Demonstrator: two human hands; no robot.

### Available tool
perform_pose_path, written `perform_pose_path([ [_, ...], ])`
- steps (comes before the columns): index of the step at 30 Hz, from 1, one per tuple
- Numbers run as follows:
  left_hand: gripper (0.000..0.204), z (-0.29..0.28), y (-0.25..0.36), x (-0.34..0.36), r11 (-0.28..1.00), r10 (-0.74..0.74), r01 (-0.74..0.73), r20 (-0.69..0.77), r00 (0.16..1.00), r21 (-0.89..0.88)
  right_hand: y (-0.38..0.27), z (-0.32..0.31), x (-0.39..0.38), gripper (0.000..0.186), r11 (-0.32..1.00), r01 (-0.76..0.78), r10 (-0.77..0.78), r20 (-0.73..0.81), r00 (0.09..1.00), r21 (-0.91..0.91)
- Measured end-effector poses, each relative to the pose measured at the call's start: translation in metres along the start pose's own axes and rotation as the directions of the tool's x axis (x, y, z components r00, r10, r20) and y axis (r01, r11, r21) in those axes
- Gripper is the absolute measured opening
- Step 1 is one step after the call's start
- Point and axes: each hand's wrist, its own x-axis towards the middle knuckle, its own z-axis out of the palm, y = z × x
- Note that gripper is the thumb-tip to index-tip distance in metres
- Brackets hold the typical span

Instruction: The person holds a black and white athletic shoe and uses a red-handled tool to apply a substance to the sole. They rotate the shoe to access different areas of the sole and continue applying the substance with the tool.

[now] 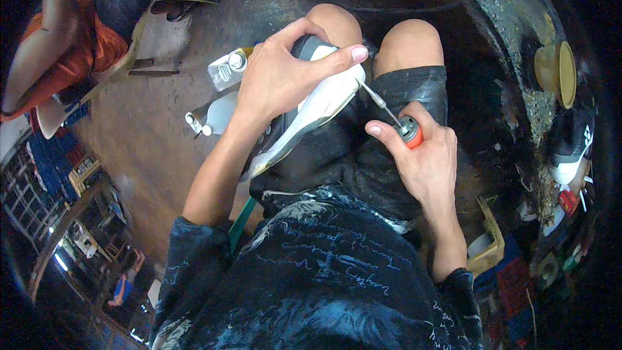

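Note:
My left hand (pixel 285 74) grips a shoe with a white sole (pixel 327 94) and a dark upper, held at a slant above my lap. In my right hand (pixel 424 152) is a tool with an orange body (pixel 413 137), a silver top and a long thin metal shaft reaching up leftward to the shoe's edge near my left thumb; whether its tip touches the sole is hard to tell. Left of my left hand are a clear bottle (pixel 222 74) and a whitish plastic bottle (pixel 217 116), partly hidden by my arm.
A person in orange clothing (pixel 94 48) is at upper left, beside wooden furniture. At right, a dark shoe with a white sole (pixel 570 155) and a yellow container (pixel 560 74) sit by a worn ledge. A yellow stool or crate (pixel 491 246) stands lower right. A cable (pixel 402 10) loops ahead.

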Motion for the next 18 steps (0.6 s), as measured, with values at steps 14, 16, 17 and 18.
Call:
perform_pose_path([
  [14, 0.089, 0.006, -0.005, 0.000, 1.000, -0.002, 0.002, -0.020, 1.000, -0.022, 0.004, 0.011, -0.003, 0.066, 0.989, 0.150, -0.149, -0.063, 0.987, 0.004],
  [16, 0.089, 0.007, -0.006, 0.001, 1.000, 0.000, -0.001, -0.022, 1.000, -0.019, 0.006, 0.013, -0.003, 0.066, 0.984, 0.178, -0.178, -0.079, 0.981, -0.005],
  [17, 0.090, 0.007, -0.006, 0.002, 0.999, 0.003, -0.003, -0.021, 1.000, -0.032, 0.006, 0.013, -0.003, 0.066, 0.983, 0.184, -0.185, -0.083, 0.979, -0.019],
  [18, 0.090, 0.007, -0.006, 0.002, 0.999, 0.010, -0.011, -0.025, 1.000, -0.047, 0.007, 0.013, -0.003, 0.066, 0.980, 0.199, -0.200, -0.090, 0.976, -0.016],
])
